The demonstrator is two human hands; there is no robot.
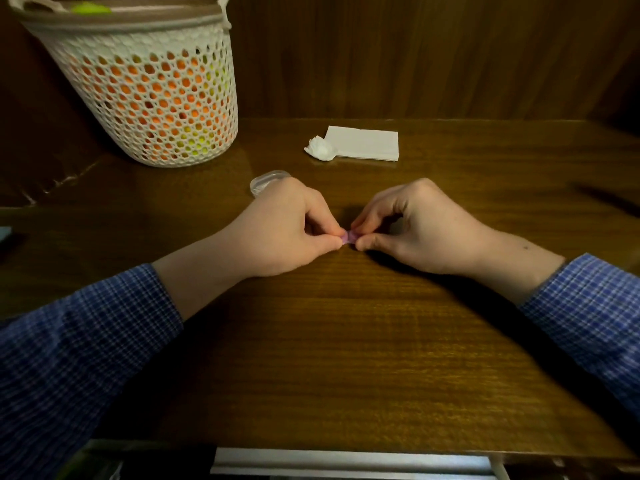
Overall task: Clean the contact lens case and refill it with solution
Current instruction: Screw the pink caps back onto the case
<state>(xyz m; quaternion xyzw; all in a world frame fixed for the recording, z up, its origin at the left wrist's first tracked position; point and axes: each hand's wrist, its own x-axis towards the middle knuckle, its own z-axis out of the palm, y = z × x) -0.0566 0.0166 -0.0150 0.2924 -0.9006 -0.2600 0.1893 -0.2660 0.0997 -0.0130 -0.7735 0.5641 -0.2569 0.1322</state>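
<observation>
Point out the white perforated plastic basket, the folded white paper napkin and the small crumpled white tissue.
White perforated plastic basket (145, 109): head view, on its front lattice wall.
Folded white paper napkin (365, 143): head view, middle of its top face.
Small crumpled white tissue (320, 149): head view, centre of the wad.

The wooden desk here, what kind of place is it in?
Probably a home desk or study nook: a dark wooden tabletop backed by wood panelling, a white mesh basket of orange and yellow things, and a folded tissue.
</observation>
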